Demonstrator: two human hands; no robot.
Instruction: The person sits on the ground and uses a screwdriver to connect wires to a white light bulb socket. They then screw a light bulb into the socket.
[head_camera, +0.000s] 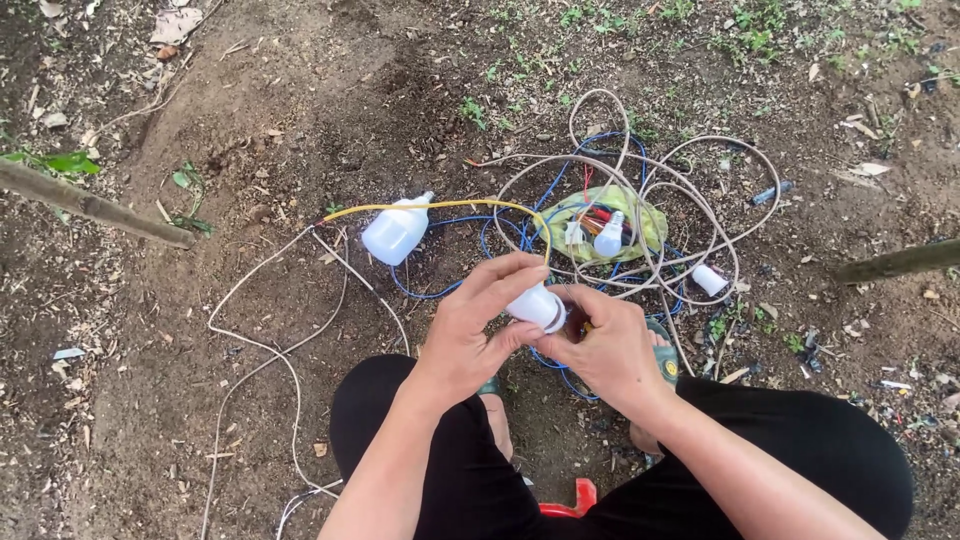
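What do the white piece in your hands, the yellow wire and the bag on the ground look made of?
White piece: likely smooth moulded plastic, opaque with a soft sheen; both the left hand and right hand grip it. Yellow wire: glossy plastic insulation by its even colour; core unseen. Bag: thin, crinkled yellow-green plastic film, partly see-through.

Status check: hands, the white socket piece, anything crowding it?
Left hand and right hand both grip the white lamp holder. Yellow wire runs to it. Tangled cables and a white bulb lie on the dirt beyond.
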